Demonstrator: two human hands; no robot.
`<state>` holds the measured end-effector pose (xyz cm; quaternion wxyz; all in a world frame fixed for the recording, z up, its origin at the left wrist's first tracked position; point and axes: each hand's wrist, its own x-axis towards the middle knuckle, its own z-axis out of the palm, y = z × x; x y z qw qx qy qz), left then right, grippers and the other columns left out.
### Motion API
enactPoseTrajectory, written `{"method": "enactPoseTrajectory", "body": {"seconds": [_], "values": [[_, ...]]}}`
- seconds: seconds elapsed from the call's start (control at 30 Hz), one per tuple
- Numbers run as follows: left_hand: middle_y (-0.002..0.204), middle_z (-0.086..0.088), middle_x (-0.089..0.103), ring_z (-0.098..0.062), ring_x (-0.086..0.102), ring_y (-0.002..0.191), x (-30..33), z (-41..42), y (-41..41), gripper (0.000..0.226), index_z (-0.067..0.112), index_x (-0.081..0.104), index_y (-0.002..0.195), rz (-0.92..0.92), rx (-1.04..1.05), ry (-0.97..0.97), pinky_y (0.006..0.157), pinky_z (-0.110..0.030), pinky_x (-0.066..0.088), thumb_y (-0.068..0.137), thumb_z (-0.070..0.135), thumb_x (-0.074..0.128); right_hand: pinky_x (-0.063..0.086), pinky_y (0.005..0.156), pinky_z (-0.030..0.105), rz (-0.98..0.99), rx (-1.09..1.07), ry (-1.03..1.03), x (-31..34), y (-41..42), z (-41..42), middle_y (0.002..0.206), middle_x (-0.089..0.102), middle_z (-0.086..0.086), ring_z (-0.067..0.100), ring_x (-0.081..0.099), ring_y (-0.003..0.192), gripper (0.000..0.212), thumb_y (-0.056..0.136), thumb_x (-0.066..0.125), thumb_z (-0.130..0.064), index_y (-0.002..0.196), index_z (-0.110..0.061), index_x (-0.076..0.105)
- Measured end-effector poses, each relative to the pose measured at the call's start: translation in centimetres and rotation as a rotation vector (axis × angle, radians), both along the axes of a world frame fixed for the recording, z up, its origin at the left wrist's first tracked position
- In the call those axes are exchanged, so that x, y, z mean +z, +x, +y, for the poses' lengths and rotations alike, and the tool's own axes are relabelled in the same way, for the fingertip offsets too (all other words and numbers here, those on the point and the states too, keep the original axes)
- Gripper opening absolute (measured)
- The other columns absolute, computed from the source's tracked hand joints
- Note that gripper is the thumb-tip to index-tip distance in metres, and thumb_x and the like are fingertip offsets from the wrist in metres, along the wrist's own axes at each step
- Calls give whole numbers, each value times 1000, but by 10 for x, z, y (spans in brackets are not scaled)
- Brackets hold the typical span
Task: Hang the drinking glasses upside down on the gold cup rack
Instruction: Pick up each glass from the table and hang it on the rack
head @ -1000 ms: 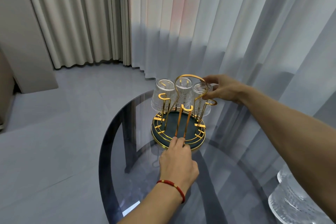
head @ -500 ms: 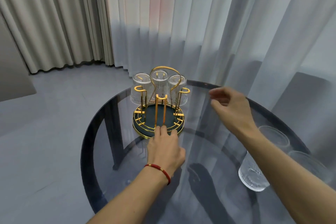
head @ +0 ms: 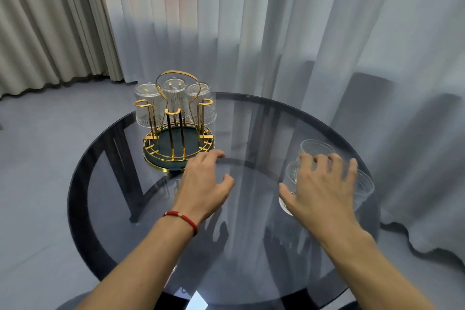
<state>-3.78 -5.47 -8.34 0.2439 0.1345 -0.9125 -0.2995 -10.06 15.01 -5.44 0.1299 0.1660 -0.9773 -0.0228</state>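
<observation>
The gold cup rack [head: 176, 143] with a dark green base stands at the far left of the round glass table [head: 241, 234]. Three ribbed drinking glasses [head: 173, 95] hang upside down on its far hooks; the three near hooks are bare. My left hand [head: 203, 184], with a red bracelet at the wrist, hovers open just in front of the rack's base. My right hand [head: 324, 189] is spread open over a cluster of three loose glasses [head: 314, 148] on the table's right side, partly hiding them; whether it touches them is unclear.
Sheer white curtains [head: 302, 33] hang close behind the table and drape down at its right edge. Beige curtains [head: 50, 20] cover the far left. Grey floor lies left of the table.
My right hand has moved from near the rack down and right to the loose glasses. My left hand has slid right off the rack's base. The view has shifted right.
</observation>
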Motion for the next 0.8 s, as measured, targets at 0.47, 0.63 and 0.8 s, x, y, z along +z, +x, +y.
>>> {"method": "enactPoseTrajectory", "body": {"seconds": [0.47,0.63,0.8], "values": [[111,11,65,-6,59,105,3,30,6,32,30,60,120,61,-173,168,92,-36,56,89,24,68,-4,115,73,64,31,-34,-2,-1,0,105,59,8,34,51,120,64,79,66,-53,128,-15,49],[128,12,56,-11,62,110,12,30,10,61,48,53,127,-151,-338,766,91,-44,58,74,38,82,26,114,60,22,377,-334,-4,14,-19,128,53,5,25,59,116,86,65,79,-37,142,-22,44],[123,12,65,-7,63,112,14,20,18,68,44,53,126,-97,-325,806,90,-34,58,70,27,88,44,105,44,-142,774,-394,-2,27,-47,143,50,6,27,49,131,98,63,81,-19,152,-17,38]]}}
